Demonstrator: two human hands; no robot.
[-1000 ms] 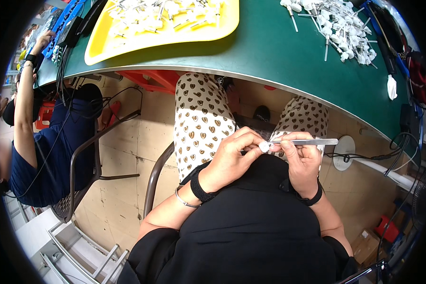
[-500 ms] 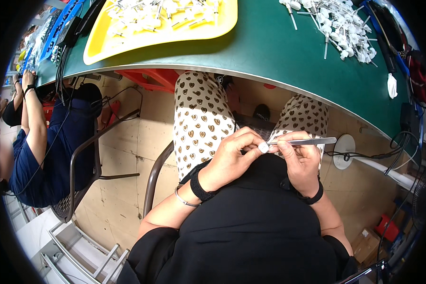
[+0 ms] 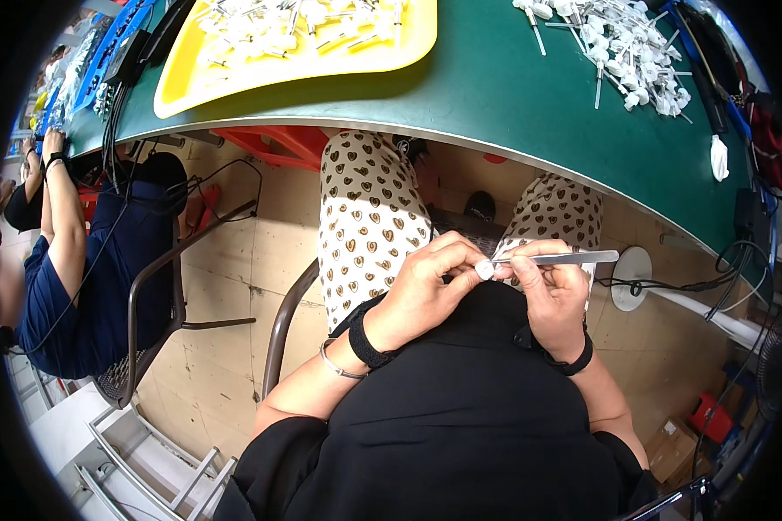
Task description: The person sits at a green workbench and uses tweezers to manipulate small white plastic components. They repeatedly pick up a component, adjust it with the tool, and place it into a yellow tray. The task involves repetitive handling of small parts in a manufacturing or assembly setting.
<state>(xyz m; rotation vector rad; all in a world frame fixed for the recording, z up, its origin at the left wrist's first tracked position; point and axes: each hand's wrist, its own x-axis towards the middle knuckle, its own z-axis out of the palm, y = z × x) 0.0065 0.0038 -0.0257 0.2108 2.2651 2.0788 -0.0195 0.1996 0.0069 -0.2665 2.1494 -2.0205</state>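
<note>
Above my lap, my left hand (image 3: 439,276) pinches a small round white plastic part (image 3: 484,270) between thumb and fingertips. My right hand (image 3: 552,291) is closed around a pair of metal tweezers (image 3: 573,258), whose tips reach the white part's edge. The tweezers' back end points to the right. What the tips grip, if anything, is too small to make out. My two hands are close together, near the table's front edge.
On the green table (image 3: 513,113) stands a yellow tray (image 3: 408,56) full of white plastic parts with thin stems. A pile of similar white parts (image 3: 634,65) lies at the right. Cables (image 3: 712,280) hang at the right. A co-worker in blue (image 3: 130,252) sits at the left.
</note>
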